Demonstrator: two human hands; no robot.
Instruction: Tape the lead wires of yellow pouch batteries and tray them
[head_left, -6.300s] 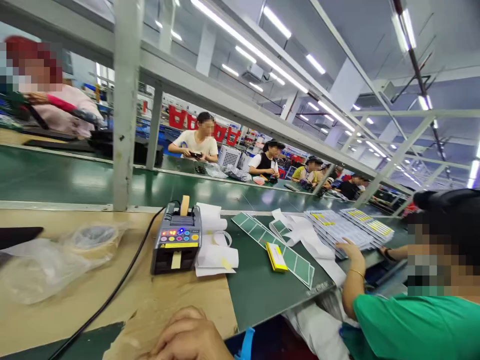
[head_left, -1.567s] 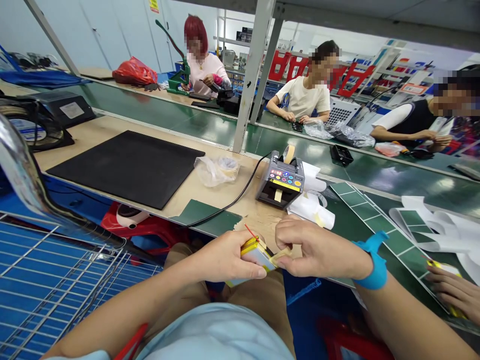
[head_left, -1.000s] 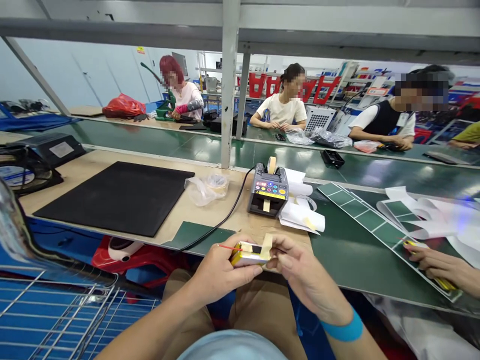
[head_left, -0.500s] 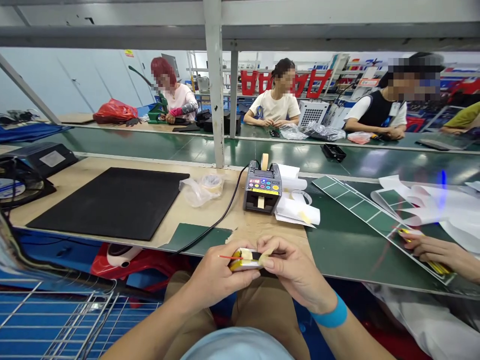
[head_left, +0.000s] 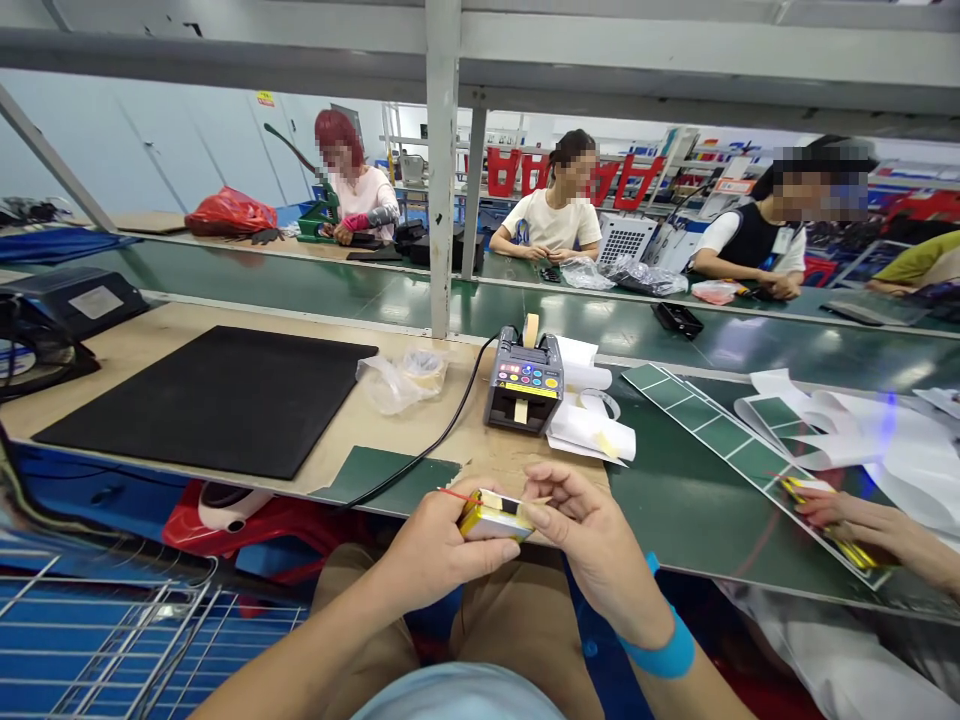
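Note:
A silver and yellow battery pack [head_left: 495, 524] with a red wire and a black strip on its top edge is held above my lap, near the table's front edge. My left hand [head_left: 442, 545] is wrapped round its left end, thumb along the near side. At its right end the thumb and fingers of my right hand [head_left: 574, 520] pinch a small piece of yellowish tape [head_left: 541, 499] against the pack. A blue band circles my right wrist. Beyond my hands stands a tape dispenser [head_left: 524, 380] with a tape end sticking out of its front slot.
A black mat [head_left: 217, 400] lies left, beside a plastic bag with a tape roll [head_left: 409, 378]. A black cable [head_left: 442, 440] crosses the table. On the right, a co-worker's hand [head_left: 862, 525] holds a yellow pack over a label strip [head_left: 705, 420]. Three people sit opposite.
The pack has tilted so that more of its silver face shows. The tape piece now lies closer to it, and my right fingers have spread a little. The view has shifted slightly.

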